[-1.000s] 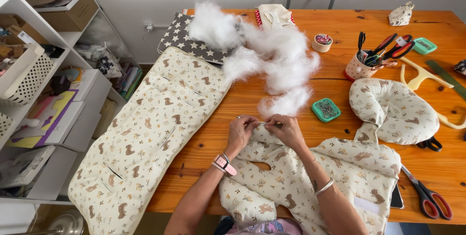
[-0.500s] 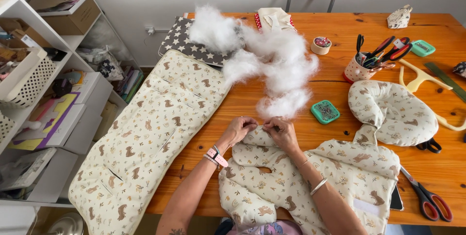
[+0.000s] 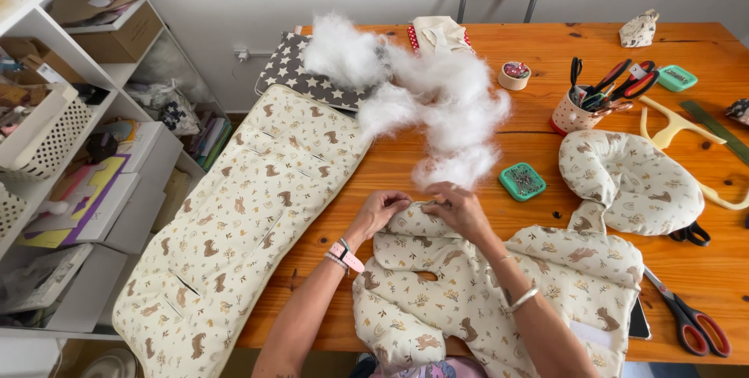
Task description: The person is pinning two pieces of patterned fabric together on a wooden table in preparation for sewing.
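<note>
A: Starting at the far left, well away from the fingers?

B: White shelving (image 3: 47, 152) stacked with boxes and paper. Then a long cream quilted pad (image 3: 242, 214) printed with small brown animals, draped over the table's left edge, just left of the left hand.

A: And the left hand (image 3: 380, 210)?

B: Curled at the top edge of a stuffed cushion cover (image 3: 460, 292) in the same cream print, fingers closed and pinching the fabric. Pink watch on the wrist.

A: Right hand (image 3: 460, 210)?

B: Touching the same top edge, right beside the left fingers, fingertips bent down onto the seam and gripping the cloth. Silver bangle further down the arm.

A: Beyond the fingertips?

B: White stuffing (image 3: 437, 105) heaped just past them, spreading toward a grey star-print cushion (image 3: 300, 74).

A: To the right of the fingers?

B: Small green pin box (image 3: 522, 181) near, then a curved cream pillow (image 3: 632, 183). Farther back, a dotted cup of scissors (image 3: 577, 113). Red-handled scissors (image 3: 690, 319) near the front edge of the wooden table (image 3: 733, 269).
</note>
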